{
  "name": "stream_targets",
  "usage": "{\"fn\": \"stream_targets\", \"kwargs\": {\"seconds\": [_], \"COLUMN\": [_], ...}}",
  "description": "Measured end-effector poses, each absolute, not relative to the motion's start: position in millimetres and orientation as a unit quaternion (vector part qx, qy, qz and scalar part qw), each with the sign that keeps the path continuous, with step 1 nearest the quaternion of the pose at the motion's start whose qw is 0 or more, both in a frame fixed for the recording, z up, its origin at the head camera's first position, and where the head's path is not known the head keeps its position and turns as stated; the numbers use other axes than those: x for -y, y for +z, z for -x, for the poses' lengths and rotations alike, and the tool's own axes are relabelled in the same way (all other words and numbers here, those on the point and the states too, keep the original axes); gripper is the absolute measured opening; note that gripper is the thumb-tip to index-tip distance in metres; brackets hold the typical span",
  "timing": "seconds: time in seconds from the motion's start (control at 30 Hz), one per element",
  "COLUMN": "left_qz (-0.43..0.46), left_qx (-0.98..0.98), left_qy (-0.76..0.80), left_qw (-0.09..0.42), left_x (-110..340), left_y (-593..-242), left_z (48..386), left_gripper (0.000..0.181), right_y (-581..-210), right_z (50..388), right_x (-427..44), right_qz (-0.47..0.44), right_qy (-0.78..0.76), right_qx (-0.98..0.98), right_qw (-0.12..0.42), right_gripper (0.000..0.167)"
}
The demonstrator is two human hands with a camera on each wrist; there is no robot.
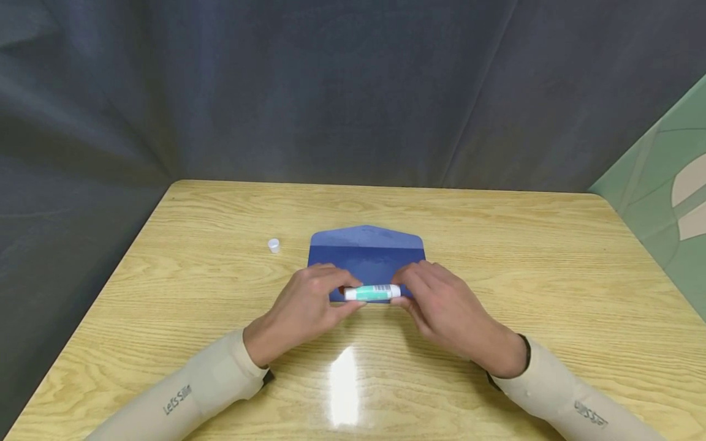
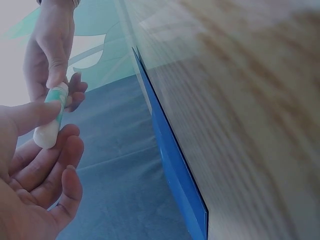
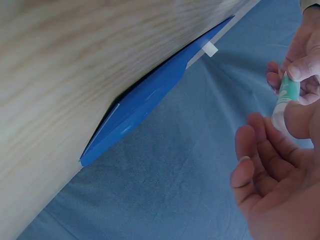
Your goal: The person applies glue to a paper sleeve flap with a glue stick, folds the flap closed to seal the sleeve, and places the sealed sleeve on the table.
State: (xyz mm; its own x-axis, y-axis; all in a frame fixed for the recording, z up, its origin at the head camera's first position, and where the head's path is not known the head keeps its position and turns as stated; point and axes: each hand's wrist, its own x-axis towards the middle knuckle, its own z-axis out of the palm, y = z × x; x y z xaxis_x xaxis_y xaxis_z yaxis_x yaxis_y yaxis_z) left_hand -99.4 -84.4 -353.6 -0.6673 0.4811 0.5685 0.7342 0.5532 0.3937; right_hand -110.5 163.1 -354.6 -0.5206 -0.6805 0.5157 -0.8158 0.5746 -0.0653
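A white and green glue stick (image 1: 372,293) lies sideways between both hands, above the near edge of a blue envelope (image 1: 358,262). My left hand (image 1: 309,300) pinches its left end between thumb and fingers. At the other end, my right hand (image 1: 445,306) grips it the same way. The envelope rests on the table with its pointed flap (image 1: 366,236) open and facing away. In the left wrist view the glue stick (image 2: 47,132) is clear of the tabletop, and so it appears in the right wrist view. Whether its tip is bare is hidden.
A small white cap (image 1: 274,245) stands on the wooden table (image 1: 165,294), left of the envelope. Dark cloth (image 1: 331,92) hangs behind the table and along its left side. A green patterned panel (image 1: 651,177) is at the right.
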Motion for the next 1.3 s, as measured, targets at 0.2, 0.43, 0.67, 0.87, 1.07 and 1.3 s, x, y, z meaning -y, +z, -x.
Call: {"fn": "stream_targets", "kwargs": {"seconds": [0.2, 0.43, 0.67, 0.87, 1.07, 1.3], "left_qz": [0.357, 0.36, 0.362, 0.365, 0.359, 0.336], "left_qx": [0.857, 0.857, 0.857, 0.856, 0.86, 0.885], "left_qy": [-0.312, -0.31, -0.306, -0.3, -0.297, -0.284], "left_qw": [0.201, 0.2, 0.203, 0.209, 0.21, 0.155], "left_x": [84.7, 83.9, 83.7, 83.6, 83.4, 83.0], "left_y": [-353.4, -352.2, -352.2, -353.0, -352.2, -349.4], "left_z": [98.9, 98.1, 97.6, 97.9, 97.3, 95.9], "left_gripper": [0.016, 0.017, 0.015, 0.015, 0.016, 0.019], "right_y": [-355.3, -357.1, -357.4, -357.9, -357.1, -353.0], "right_z": [110.0, 109.4, 109.2, 109.2, 109.0, 107.5], "right_x": [-162.4, -162.1, -162.2, -162.5, -163.0, -161.8], "right_qz": [-0.437, -0.439, -0.437, -0.437, -0.43, -0.439], "right_qy": [0.129, 0.127, 0.131, 0.133, 0.148, 0.171], "right_qx": [0.862, 0.862, 0.864, 0.863, 0.868, 0.86], "right_qw": [0.22, 0.22, 0.214, 0.214, 0.2, 0.194], "right_gripper": [0.039, 0.044, 0.037, 0.041, 0.031, 0.037]}}
